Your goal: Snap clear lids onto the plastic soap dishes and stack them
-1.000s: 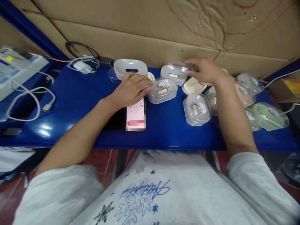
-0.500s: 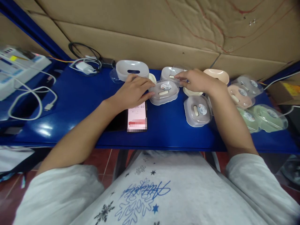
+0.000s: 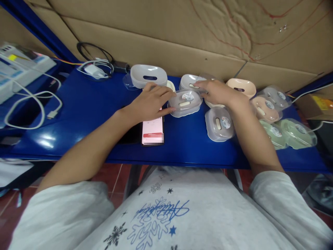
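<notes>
My left hand (image 3: pixel 154 101) lies with its fingers stretched apart, thumb and fingertips at the left end of a grey soap box (image 3: pixel 179 110) with a clear lid, a round sticker and a cream slide piece. Behind that box is another grey soap box (image 3: pixel 185 83), its right end between the fingers and thumb of my right hand (image 3: pixel 214 91). One right fingertip reaches its cream slide piece (image 3: pixel 191 85). A clear lid (image 3: pixel 208 75) shows behind the right hand. Cream parts are partly hidden under both hands.
A grey dish (image 3: pixel 156 72) with a slot stands back left. Nearer my right forearm are a lidded grey box (image 3: pixel 217 132), a peach dish (image 3: pixel 247 86), a peach box (image 3: pixel 262 107) and green boxes (image 3: pixel 299 137). A phone (image 3: pixel 153 133) lies below my left hand; cables (image 3: pixel 96 69) lie at left.
The view has shifted slightly. My right fingertips have come over the cream slide piece of the back grey soap box. My left hand stays at the front box's left end.
</notes>
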